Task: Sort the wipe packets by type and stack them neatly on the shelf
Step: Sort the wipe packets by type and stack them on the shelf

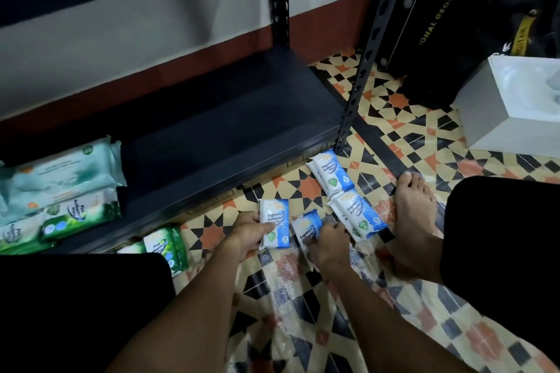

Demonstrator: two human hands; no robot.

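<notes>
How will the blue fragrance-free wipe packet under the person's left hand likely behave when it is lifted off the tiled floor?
The blue packet is a flat soft pouch, so it will probably flex rather than stay rigid. Its glossy film looks slippery, so the left hand may need a firm pinch. Lying flat on the floor, it should not roll.
</notes>
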